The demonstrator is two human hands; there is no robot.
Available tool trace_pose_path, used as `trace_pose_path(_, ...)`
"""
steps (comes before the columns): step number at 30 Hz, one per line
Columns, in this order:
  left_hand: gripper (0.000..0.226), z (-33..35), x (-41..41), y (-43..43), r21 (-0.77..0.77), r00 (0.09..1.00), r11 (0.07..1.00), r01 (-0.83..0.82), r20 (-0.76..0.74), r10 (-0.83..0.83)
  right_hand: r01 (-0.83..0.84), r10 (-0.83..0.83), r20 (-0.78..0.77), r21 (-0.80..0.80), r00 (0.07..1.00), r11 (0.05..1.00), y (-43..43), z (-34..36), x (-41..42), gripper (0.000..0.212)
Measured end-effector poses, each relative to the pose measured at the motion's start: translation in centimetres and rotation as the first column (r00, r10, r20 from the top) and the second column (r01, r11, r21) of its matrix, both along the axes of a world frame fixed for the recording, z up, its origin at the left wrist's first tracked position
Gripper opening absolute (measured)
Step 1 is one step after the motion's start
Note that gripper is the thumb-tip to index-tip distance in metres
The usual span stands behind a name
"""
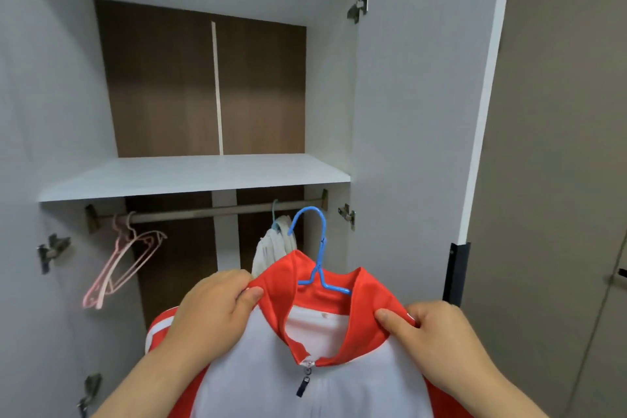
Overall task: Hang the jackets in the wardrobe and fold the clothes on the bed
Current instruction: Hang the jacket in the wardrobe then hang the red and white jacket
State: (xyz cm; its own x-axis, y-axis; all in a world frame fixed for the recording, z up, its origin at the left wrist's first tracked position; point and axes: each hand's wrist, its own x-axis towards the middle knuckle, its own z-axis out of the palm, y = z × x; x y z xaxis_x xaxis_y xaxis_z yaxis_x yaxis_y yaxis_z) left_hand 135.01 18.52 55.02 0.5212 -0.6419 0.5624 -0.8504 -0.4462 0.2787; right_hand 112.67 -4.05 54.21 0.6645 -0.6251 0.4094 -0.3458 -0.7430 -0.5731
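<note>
A person's left hand (210,309) and right hand (437,336) each pinch the smooth red collar of a white zip-front jacket (271,380), held on a thin blue wire hanger (317,248) before the open wardrobe's metal rail (203,212), where pink plastic hangers (125,265) dangle.

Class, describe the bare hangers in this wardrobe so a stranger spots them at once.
In the open wardrobe, look under the white shelf to the metal rail. At its left end hang the pink hangers, tilted. Unlike the blue hanger in the red and white jacket and the one carrying a white garment, they hold nothing.
</note>
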Motion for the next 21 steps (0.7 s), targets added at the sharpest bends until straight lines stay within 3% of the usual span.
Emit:
trace_pose_path(7,0.027,-1.4,3.7,-1.4,0.076,0.989,0.994,-0.080,-0.116,0.088,-0.135,0.137,-0.002,0.176,0.991,0.975,-4.0,-2.2,7.4,0.064)
trace_pose_path(13,0.031,-2.4,8.2,-2.4,0.084,0.966,0.992,-0.096,-0.233,0.113,-0.175,0.179,0.001,0.202,0.984,0.963,-6.7,-3.1,13.1,0.063)
trace_pose_path(18,0.035,-3.1,14.7,-5.5,0.168,0.898,0.984,0.064,-0.439,0.017,-0.197,0.201,0.001,0.224,0.979,0.955,-9.0,-4.3,17.7,0.064)
trace_pose_path(21,0.044,-2.6,19.1,-8.1,0.132,0.852,0.981,0.144,-0.521,-0.055,-0.183,0.192,-0.015,0.244,0.981,0.952,-9.8,-4.7,20.9,0.065)
